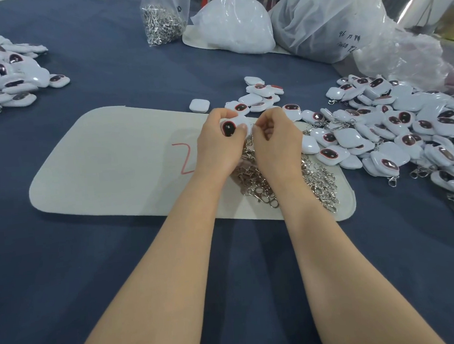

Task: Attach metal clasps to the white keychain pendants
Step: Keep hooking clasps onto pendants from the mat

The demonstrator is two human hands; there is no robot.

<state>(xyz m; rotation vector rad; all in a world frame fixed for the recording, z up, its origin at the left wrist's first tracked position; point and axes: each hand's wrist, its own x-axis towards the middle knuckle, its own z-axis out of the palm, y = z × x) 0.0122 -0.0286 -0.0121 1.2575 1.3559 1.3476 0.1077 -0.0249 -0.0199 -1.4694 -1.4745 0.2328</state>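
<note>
Left hand grips pendant | right hand pinched at pendant's 3 o'clock edge (contents cannot be told) | loose clasps at 6 o'clock

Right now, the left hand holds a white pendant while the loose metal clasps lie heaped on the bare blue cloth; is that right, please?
Not quite. The head view shows the loose metal clasps heaped on the pale mat, not on the bare blue cloth. The left hand does hold a white pendant.
</note>
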